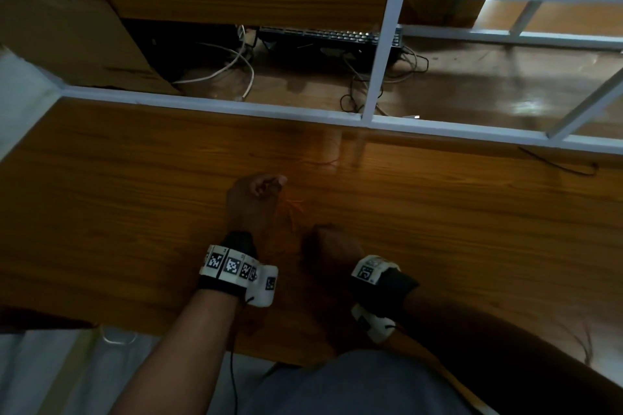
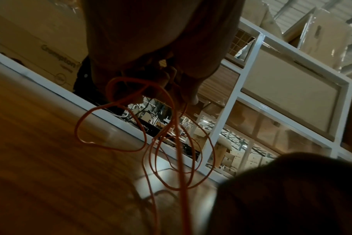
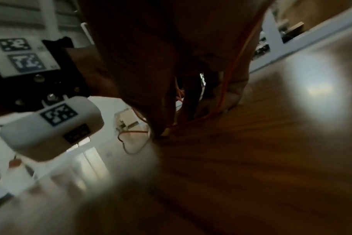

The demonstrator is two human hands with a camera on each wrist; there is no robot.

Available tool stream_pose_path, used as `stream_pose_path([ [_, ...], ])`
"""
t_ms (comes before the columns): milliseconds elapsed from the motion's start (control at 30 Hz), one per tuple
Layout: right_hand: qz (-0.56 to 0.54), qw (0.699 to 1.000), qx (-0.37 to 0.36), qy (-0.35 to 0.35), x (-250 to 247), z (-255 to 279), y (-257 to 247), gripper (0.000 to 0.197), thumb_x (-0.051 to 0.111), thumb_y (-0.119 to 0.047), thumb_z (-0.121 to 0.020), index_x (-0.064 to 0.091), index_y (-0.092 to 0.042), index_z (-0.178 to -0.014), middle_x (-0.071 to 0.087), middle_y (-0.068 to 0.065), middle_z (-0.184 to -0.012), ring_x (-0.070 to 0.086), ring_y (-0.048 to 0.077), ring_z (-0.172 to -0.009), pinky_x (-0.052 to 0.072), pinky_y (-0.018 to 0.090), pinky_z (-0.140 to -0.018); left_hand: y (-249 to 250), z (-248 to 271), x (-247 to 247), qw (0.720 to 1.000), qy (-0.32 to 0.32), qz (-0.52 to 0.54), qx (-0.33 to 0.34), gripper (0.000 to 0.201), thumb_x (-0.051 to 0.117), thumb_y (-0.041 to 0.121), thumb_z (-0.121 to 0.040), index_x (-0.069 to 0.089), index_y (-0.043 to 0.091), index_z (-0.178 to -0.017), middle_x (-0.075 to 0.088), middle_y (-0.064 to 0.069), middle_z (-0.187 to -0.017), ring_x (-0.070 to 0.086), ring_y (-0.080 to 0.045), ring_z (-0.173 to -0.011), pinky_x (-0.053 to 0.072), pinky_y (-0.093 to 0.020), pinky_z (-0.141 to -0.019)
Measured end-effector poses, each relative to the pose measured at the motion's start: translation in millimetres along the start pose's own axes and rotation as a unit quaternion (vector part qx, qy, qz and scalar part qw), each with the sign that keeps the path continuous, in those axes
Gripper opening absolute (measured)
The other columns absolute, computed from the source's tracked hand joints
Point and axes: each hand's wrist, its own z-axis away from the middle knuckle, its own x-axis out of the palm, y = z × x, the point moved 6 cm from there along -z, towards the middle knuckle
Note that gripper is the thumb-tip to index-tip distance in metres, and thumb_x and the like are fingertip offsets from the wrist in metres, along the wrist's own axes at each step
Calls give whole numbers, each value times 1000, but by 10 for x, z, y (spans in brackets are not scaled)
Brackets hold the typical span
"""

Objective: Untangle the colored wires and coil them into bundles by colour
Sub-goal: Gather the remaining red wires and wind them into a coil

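Wooden table (image 1: pixel 135 195) — orange wire (image 2: pixel 171 143) loops are gripped in the left hand (image 1: pixel 251 200), raised just above it; the same wire is pinched by the right hand (image 1: pixel 332 244) nearer.

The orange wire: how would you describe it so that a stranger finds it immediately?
On the wooden table, find the left hand. The orange wire hangs in thin loops from its curled fingers, towards the right hand; the floor cables behind are white and black.

Beyond the far edge of the wooden table (image 1: pixel 135 185), a black keyboard (image 1: pixel 328 35) and loose white cables (image 1: pixel 232 69) lie on the floor, with a cardboard box (image 1: pixel 67 40) at the left.
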Motion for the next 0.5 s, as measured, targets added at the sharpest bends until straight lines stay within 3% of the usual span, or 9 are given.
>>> stream_pose_path([
  [67,34,999,-32,-28,-19,59,81,29,58,-39,-102,65,-16,-118,61,5,-123,60,27,-114,52,36,-86,-70,-105,-126,999,19,-38,10,24,65,48,-89,73,30,-102,72,3,-95,66,-16,-86,47,-23,-65],
  [167,52,996,-68,-6,-190,247,337,30,52,-32,-106,62,-19,-131,57,2,-138,55,26,-125,51,39,-95,-156,-196,-268,979,26,-197,40,36,62,46,-91,65,28,-122,66,-6,-119,59,-24,-110,49,-34,-85],
  [233,33,995,-82,47,-398,371,478,34,52,-17,-105,61,-22,-138,61,3,-136,62,26,-119,55,41,-92,38,-72,-158,940,9,-272,206,44,57,40,-93,55,27,-135,58,-11,-133,43,-26,-128,37,-44,-102],
  [267,27,993,-96,62,-492,421,498,38,53,-9,-103,63,-22,-137,64,4,-133,66,26,-113,59,43,-87,198,60,-24,915,-33,-270,298,45,53,38,-94,51,29,-138,52,-10,-140,36,-25,-135,31,-47,-108],
  [300,26,991,-113,72,-570,453,495,41,53,-2,-100,65,-22,-134,66,3,-131,69,25,-107,61,45,-82,344,195,140,896,-104,-260,346,42,49,38,-97,49,33,-139,45,-7,-147,32,-22,-139,28,-48,-112],
  [333,28,987,-133,84,-648,478,484,42,54,2,-98,67,-22,-130,69,2,-126,71,24,-101,62,46,-77,457,318,298,895,-201,-228,328,38,47,38,-100,48,36,-138,43,-1,-149,35,-18,-138,32,-47,-112],
  [400,20,977,-172,127,-872,545,467,41,58,6,-92,70,-19,-122,72,2,-113,72,23,-90,60,44,-68,572,467,515,907,-335,-131,219,24,50,39,-100,60,37,-122,65,4,-123,61,-13,-108,50,-39,-90],
  [467,-8,972,-159,173,-1148,617,567,39,59,7,-90,70,-17,-119,73,1,-109,69,18,-90,57,37,-68,562,443,538,930,-330,-64,149,19,54,45,-96,69,33,-99,69,4,-82,63,-9,-69,51,-31,-64],
  [500,-20,970,-145,193,-1291,664,657,37,59,6,-91,70,-15,-119,72,0,-109,67,14,-92,55,33,-71,532,406,503,938,-316,-51,132,22,55,46,-95,71,31,-96,66,5,-72,57,-4,-58,47,-26,-58],
])
